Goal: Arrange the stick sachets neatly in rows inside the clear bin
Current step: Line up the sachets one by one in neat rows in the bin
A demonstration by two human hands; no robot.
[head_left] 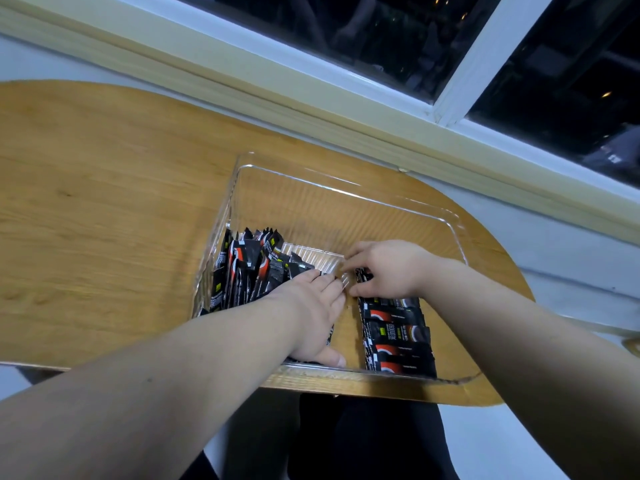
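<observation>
**K:** Forearms fill the near edge, both bare, both reaching into the clear rectangular plastic bin (346, 188) on the rounded wooden tabletop (104, 168) by the white-framed window (485, 57).

**M:** Grip state?

**K:** Left hand (317, 317) lies flat, fingers extended and together, palm down against the heap side, thumb near the bin's front wall. Looks like it's pressing or holding back sachets, not pinching any. Right hand (384, 268) is curled, fingertips closed around the far end of one black stick sachet (362, 274) at the top of the row. Exact finger contact is partly hidden.

**M:** Progress?

**K:** My read: early to mid. One flat overlapping row of black sachets with red-and-white print (398, 341) is laid on the right, running from the front wall toward the middle. On the left, a loose heap of the same sachets (249, 271) stands on end, leaning against the left wall, unsorted. Far half of the bin is bare.

**M:** Left to do?

**K:** Most of the heap needs laying out, probably in further rows.

**M:** Sachet look?

**K:** Slim, glossy, crimped ends, small yellow mark on some. Text too blurred to read.
</observation>
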